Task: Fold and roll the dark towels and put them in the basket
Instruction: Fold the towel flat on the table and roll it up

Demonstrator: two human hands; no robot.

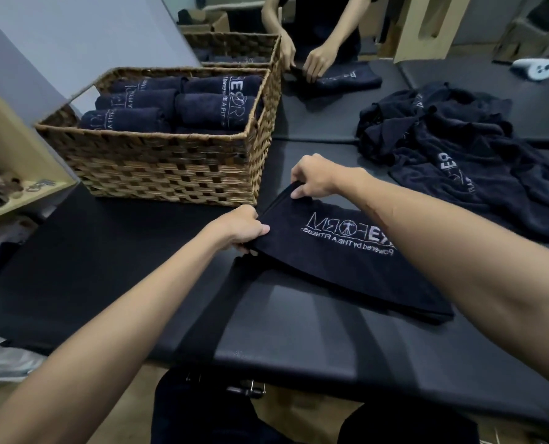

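A dark navy towel [340, 261] with white logo lettering lies folded in a long strip on the black padded table [113, 257]. My left hand [239, 229] pinches its near left corner. My right hand [315, 177] pinches the far left corner, so both hands hold the strip's short end. A woven wicker basket [170, 168] stands just left of the towel end, holding several rolled dark towels [209, 107]. A heap of loose dark towels [452, 145] lies to the right.
Across the table another person's hands [311, 64] work on a dark towel [340, 80]. A second wicker basket [234, 43] stands behind the first. A white device [536, 68] rests at the far right. A wooden shelf [17, 187] stands left.
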